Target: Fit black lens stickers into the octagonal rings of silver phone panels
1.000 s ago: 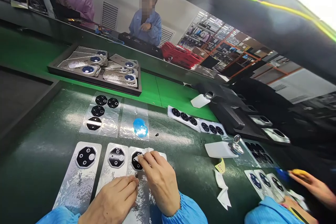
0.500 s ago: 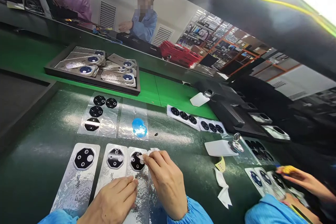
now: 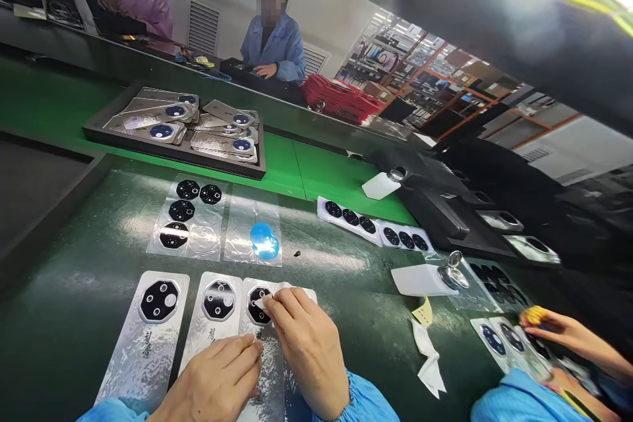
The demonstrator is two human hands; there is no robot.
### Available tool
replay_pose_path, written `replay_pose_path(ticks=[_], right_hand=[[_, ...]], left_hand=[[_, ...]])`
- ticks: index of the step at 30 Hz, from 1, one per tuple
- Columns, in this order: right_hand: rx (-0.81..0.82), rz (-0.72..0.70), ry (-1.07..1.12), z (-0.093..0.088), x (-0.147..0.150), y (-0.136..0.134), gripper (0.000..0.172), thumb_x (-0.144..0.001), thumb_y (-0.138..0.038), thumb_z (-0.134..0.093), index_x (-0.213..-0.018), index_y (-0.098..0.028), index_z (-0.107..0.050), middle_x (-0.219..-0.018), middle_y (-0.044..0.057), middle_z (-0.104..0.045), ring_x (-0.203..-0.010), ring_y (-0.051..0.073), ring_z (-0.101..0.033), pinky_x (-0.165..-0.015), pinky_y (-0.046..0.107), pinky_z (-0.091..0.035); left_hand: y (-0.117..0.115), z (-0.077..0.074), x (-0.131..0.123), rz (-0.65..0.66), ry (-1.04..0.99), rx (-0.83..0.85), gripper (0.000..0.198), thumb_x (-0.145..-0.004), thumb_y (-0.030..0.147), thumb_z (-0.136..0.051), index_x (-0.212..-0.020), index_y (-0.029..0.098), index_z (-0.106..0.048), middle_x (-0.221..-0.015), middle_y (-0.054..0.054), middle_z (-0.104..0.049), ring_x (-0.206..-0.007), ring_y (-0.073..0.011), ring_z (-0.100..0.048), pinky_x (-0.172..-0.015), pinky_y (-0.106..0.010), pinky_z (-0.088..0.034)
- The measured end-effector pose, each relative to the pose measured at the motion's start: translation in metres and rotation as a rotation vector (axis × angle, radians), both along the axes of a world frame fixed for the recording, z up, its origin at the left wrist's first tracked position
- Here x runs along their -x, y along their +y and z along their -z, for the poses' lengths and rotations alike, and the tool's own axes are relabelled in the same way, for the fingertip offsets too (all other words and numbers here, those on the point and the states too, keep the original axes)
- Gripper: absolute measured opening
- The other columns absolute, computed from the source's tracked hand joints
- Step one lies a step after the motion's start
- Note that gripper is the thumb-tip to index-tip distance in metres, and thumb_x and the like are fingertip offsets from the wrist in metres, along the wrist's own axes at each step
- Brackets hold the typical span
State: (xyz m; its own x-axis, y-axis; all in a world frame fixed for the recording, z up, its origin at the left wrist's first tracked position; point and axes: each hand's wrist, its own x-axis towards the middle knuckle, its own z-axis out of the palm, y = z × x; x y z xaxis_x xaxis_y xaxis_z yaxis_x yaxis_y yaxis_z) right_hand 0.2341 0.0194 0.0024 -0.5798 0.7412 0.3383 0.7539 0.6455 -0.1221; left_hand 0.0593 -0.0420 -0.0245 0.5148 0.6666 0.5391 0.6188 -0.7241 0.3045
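Beneath both hands: a silver back cover.
It is pressed by the flat left hand; a white wipe is pinched onto it by the right hand.

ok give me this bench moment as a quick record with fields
left hand: rests on the third silver textured phone back panel
right hand: pinches a small white wipe against that panel's black octagonal camera island
beside: two more silver panels to its left
behind: blue round film on a clear sheet; black tray of panels
far right: a co-worker's hand holding something yellow
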Motion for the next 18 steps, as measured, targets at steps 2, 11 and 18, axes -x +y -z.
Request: replay_pose_path(ticks=[2,11,18], right_hand=[[-0.019,-0.005,-0.007,0.0006,0.0020,-0.0002,0.029,-0.102,-0.011,-0.035,-0.097,-0.016,-0.064,-0.084,0.006,-0.061,-0.079,0.021,-0.052,-0.065,0.032,-0.036],[-0.021,-0.046,-0.022,-0.0003,0.0007,-0.0019,0.027,-0.100,-0.009,-0.037,-0.098,-0.015,-0.063,-0.083,0.005,-0.060,-0.076,0.020,-0.050,-0.064,0.032,-0.035],[-0.071,-0.038,-0.045,-0.0012,0.0022,0.0001,0.030,-0.101,-0.010,-0.033,-0.096,-0.015,-0.062,-0.082,0.006,-0.060,-0.077,0.021,-0.051,-0.065,0.033,-0.034]], left_hand=[[-0.0003,0.0013,-0.0009,-0.007,-0.013,-0.010,0.032,-0.103,0.013,-0.035,-0.103,0.009,-0.066,-0.100,-0.008,-0.076,-0.100,-0.0205,-0.072,-0.089,-0.030,-0.060],[-0.0030,0.0022,-0.0009,-0.011,-0.007,0.044,0.028,-0.101,0.011,-0.037,-0.106,0.008,-0.065,-0.104,-0.009,-0.074,-0.101,-0.0209,-0.070,-0.092,-0.032,-0.059],[-0.0009,-0.0010,-0.0002,0.012,-0.015,0.033,0.025,-0.100,0.010,-0.042,-0.104,0.007,-0.066,-0.100,-0.011,-0.074,-0.101,-0.0203,-0.071,-0.091,-0.030,-0.059]])
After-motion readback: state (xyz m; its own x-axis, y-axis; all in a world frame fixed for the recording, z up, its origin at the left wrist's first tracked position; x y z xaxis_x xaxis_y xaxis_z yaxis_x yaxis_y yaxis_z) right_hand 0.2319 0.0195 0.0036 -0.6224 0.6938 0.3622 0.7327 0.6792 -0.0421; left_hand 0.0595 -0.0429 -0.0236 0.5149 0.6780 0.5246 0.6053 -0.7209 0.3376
